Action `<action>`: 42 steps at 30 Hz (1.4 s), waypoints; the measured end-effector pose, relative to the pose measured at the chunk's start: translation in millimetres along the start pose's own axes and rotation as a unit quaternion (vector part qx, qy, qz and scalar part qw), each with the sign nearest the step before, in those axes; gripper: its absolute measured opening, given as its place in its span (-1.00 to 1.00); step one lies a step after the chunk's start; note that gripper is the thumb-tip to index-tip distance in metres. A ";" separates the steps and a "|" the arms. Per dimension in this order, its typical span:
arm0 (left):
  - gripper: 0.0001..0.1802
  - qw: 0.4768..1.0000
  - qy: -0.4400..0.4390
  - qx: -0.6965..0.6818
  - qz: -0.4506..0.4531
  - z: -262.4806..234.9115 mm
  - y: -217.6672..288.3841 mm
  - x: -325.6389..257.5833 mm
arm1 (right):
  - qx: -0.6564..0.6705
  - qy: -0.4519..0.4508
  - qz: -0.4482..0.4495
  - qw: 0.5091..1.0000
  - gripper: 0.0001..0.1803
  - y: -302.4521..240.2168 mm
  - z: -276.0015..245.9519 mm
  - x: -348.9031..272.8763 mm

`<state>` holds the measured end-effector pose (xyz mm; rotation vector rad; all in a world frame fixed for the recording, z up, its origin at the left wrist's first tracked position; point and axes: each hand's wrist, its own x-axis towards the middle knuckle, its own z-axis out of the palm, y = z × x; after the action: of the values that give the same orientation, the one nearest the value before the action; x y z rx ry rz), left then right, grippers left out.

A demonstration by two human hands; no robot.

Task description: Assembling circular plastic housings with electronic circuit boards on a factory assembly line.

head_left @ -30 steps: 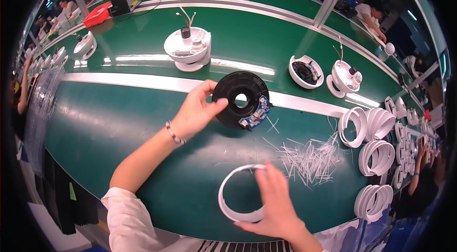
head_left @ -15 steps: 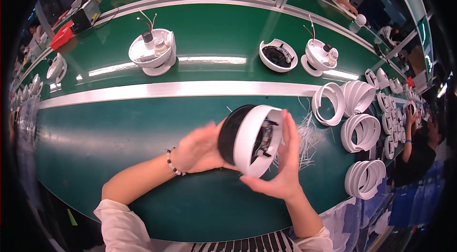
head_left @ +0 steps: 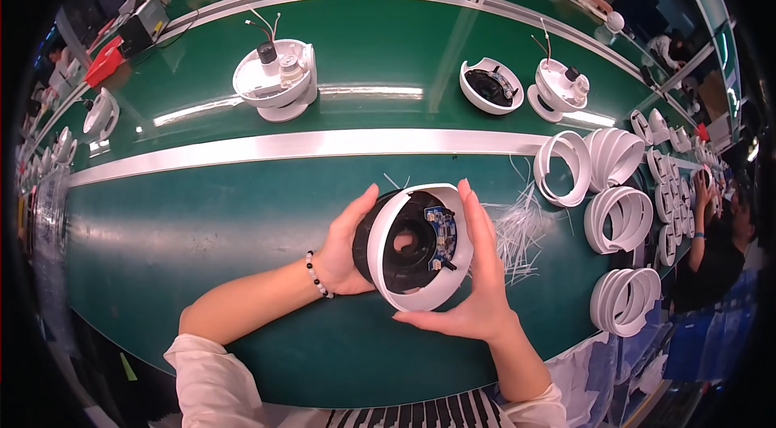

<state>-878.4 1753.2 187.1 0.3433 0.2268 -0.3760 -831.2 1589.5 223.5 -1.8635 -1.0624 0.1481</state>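
Observation:
Between my hands, above the green table, I hold a round housing: a white plastic ring [head_left: 386, 266] set around a black dish [head_left: 394, 262]. Its open side is tilted toward me, showing a blue circuit board [head_left: 443, 236] and a round hole in the dish's middle. My left hand [head_left: 343, 254] grips the black dish from the left and behind, with most of its fingers hidden. On the other side my right hand [head_left: 477, 290] clasps the white ring, thumb under the lower rim and fingers along the right edge.
Stacked white rings [head_left: 618, 220] stand on the right, beside a heap of thin white strips [head_left: 517, 234]. On the far green strip are white units with wires [head_left: 275, 80] and a white bowl with a board [head_left: 491, 87]. A co-worker [head_left: 715, 238] sits at far right.
The housing has turned in my hands, so its open side and circuit board face me more. My left fingers have shifted around the black dish. Units on the far strip have moved right.

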 end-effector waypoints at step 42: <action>-0.40 0.992 -0.100 0.067 0.038 -53.4 45.9 -63.4 | -0.125 0.020 -0.021 0.992 0.37 -31.5 93.7 32.1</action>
<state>-925.8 1833.1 168.8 0.4423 -0.0082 -0.3476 -877.9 1680.9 207.6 -2.0564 -1.1327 -0.0501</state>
